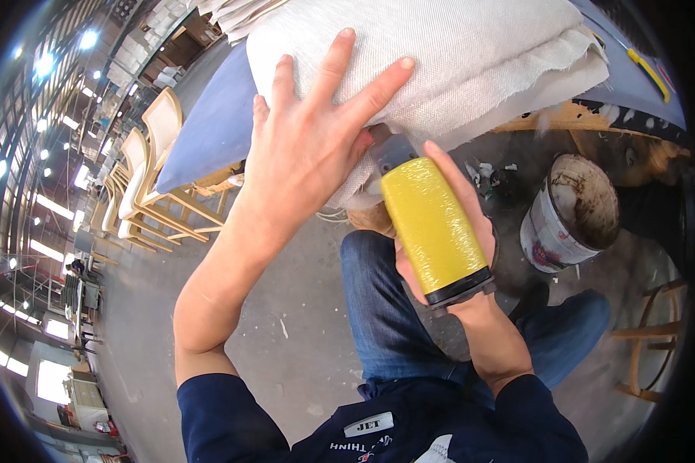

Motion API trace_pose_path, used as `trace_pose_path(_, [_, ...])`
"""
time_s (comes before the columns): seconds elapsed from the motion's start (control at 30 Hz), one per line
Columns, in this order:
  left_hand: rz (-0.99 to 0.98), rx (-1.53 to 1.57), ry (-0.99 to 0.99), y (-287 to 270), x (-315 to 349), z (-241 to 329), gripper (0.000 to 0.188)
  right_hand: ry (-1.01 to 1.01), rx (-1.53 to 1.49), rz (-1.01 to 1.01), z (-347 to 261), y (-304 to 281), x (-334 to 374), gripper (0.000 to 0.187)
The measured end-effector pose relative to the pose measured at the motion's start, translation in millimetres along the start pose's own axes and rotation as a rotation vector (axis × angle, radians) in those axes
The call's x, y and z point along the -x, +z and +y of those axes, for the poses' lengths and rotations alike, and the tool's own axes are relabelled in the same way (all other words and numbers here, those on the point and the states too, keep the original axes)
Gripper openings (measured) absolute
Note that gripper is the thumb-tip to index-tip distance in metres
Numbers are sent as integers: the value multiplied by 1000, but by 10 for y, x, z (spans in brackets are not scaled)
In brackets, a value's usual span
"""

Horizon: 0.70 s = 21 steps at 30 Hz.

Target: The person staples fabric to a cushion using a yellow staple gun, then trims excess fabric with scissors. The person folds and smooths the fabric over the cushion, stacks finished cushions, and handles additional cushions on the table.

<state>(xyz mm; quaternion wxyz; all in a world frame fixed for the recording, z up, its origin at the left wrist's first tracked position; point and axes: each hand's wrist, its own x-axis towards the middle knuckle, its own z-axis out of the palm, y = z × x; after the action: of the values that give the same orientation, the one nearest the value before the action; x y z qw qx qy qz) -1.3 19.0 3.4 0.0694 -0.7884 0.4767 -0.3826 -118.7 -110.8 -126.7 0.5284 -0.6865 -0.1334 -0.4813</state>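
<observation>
A pale woven fabric piece (440, 54) covers a padded form in front of me, its frayed edge hanging loose on the right. My left hand (305, 135) lies on it with the fingers spread, the thumb bent toward the lower fabric edge. My right hand (479, 224) is wrapped around a yellow staple gun (431, 224) with a black end cap. The gun's grey nose (394, 150) meets the fabric edge right beside my left thumb. Its tip and the right hand's grip underneath are partly hidden.
A blue-covered surface (212, 116) lies under the fabric. At the right stand a stained bucket (537, 231) and a wooden chair frame (645, 332). A yellow-handled tool (650, 73) lies at the upper right. Several wooden chairs (135, 170) line the left; scraps (485, 174) litter the floor.
</observation>
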Motion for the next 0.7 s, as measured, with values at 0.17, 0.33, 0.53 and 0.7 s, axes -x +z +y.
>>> trace_pose_path(0.17, [15, -7, -15, 52, 44, 0, 78, -13, -2, -32, 29, 78, 21, 82])
trace_pose_path(0.33, [30, 10, -23, 19, 11, 18, 76, -7, -4, -31, 4, 79, -20, 80])
trace_pose_path(0.53, [54, 28, -16, 43, 21, -27, 76, -12, 183, -66, -84, 75, -50, 71])
trace_pose_path(0.7, [64, 16, -12, 48, 26, -39, 74, -10, 106, -61, -108, 134, -21, 69])
